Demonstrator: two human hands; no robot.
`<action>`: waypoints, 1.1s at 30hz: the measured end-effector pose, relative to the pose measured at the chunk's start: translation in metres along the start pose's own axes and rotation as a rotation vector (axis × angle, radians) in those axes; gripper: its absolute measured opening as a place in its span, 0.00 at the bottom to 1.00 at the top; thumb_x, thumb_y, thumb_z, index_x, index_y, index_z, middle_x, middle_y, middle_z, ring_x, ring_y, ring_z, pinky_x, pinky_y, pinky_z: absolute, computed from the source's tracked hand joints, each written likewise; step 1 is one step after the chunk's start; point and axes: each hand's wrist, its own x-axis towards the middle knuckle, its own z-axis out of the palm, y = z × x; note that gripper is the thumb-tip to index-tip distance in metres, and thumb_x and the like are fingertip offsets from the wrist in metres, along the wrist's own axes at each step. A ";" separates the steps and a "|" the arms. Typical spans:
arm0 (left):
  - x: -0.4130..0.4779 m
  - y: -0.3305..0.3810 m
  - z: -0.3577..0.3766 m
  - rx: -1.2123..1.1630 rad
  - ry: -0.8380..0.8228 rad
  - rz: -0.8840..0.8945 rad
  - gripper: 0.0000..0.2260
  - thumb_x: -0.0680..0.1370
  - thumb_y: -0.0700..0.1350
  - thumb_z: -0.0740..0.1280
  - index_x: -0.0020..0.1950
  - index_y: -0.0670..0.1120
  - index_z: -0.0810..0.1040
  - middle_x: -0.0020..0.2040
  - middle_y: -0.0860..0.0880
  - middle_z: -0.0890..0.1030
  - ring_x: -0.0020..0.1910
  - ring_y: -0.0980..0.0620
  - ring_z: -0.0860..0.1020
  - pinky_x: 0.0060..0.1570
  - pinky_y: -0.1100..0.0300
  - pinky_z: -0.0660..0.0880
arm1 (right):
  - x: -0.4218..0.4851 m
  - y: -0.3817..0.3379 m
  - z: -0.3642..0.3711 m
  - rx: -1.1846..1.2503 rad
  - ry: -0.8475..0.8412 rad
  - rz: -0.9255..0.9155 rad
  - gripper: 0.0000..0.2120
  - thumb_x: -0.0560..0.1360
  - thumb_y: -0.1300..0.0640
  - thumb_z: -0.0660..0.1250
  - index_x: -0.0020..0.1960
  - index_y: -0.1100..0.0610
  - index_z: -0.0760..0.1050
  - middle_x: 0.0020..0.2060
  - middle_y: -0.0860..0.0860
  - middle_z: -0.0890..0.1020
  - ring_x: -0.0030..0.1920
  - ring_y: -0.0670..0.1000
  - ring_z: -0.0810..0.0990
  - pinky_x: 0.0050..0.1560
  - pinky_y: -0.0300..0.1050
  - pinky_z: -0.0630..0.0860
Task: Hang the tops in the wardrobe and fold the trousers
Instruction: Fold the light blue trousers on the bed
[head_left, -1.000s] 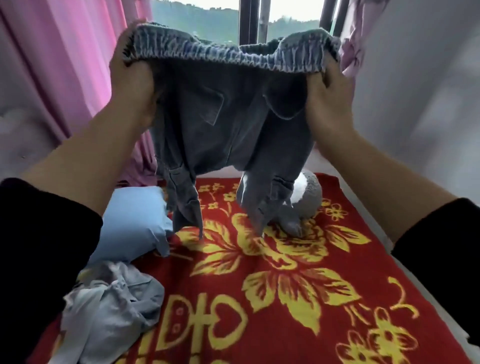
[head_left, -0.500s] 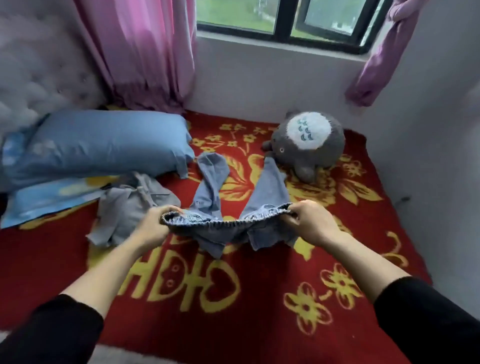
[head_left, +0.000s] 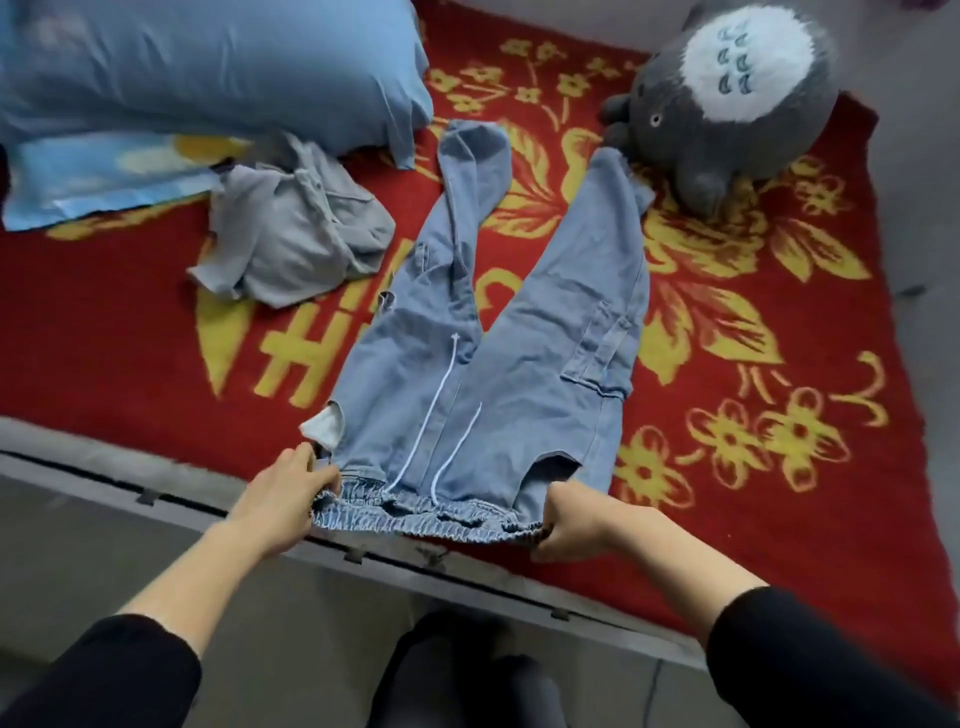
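Both my grips, left hand (head_left: 288, 493) and right hand (head_left: 571, 525), pinch the trousers (head_left: 493, 353) by the waistband (head_left: 431, 514) corners at six o'clock — limp denim, best held there.

This was a bedroom in a home. A bed filled most of the view, spread with a red woven blanket patterned with yellow flowers (head_left: 104, 322), and its grey frame edge (head_left: 156, 462) ran along the near side. A soft blue pillow (head_left: 208, 67) lay at one end. A round grey plush toy with a fluffy white belly (head_left: 727, 130) sat on the far side. A crumpled grey shirt (head_left: 296, 239) and light blue denim trousers (head_left: 519, 364) lay on the blanket.
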 end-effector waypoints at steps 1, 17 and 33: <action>0.002 -0.003 0.014 0.051 -0.030 -0.023 0.18 0.72 0.37 0.63 0.57 0.54 0.73 0.48 0.51 0.63 0.51 0.49 0.67 0.44 0.57 0.66 | 0.012 -0.001 0.013 0.035 -0.055 -0.010 0.19 0.68 0.54 0.71 0.26 0.60 0.67 0.23 0.54 0.69 0.25 0.51 0.67 0.25 0.44 0.62; 0.046 0.195 0.176 -0.307 -0.032 0.048 0.25 0.69 0.54 0.65 0.64 0.47 0.74 0.64 0.41 0.72 0.61 0.38 0.72 0.56 0.42 0.74 | 0.118 0.107 0.076 0.510 0.514 0.504 0.07 0.74 0.55 0.64 0.47 0.59 0.69 0.45 0.55 0.78 0.46 0.57 0.75 0.42 0.47 0.66; 0.099 0.174 0.117 -0.698 -0.536 -0.041 0.08 0.70 0.34 0.60 0.43 0.44 0.75 0.41 0.42 0.77 0.43 0.44 0.76 0.38 0.58 0.67 | 0.198 0.127 0.022 1.106 0.757 0.546 0.15 0.63 0.60 0.66 0.50 0.57 0.74 0.44 0.54 0.78 0.43 0.54 0.75 0.43 0.51 0.75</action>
